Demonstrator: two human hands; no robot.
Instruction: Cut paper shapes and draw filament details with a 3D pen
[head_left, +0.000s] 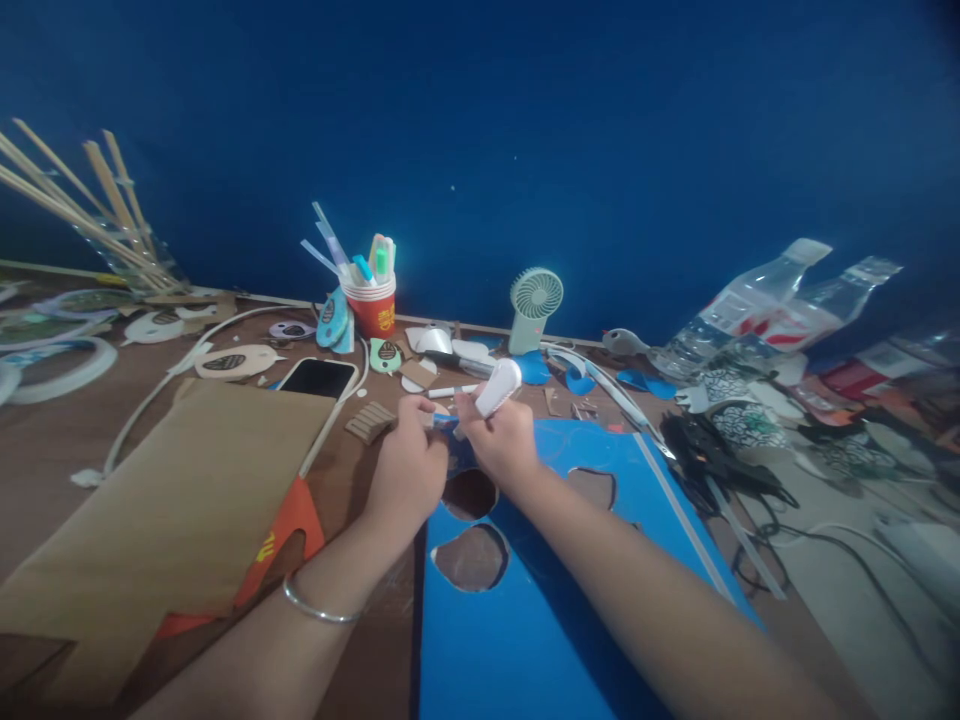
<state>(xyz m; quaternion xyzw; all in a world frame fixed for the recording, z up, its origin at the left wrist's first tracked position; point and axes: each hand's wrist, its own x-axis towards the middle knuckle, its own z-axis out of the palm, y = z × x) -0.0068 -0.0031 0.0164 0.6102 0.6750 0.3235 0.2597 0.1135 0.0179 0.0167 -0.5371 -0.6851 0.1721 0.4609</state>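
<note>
My right hand (504, 440) is closed around a white utility knife (501, 388), its rounded handle end pointing up and away; the blade end is mostly hidden by the fingers. Just beside it, my left hand (411, 455) pinches a small blue cardboard piece (444, 421) close to the knife. Both hands are over the far left corner of a blue board (517, 640). Holes with curved outlines are cut through this board, and the brown table shows in those near my wrists. A silver bangle circles my left wrist.
Brown cardboard (172, 480) lies on the left, with a phone (319, 378) behind it. Farther back are a red paper cup (373, 308) of pens and a small fan (535, 300). Plastic bottles (739, 300), a black glue gun (712, 460) and cables crowd the right.
</note>
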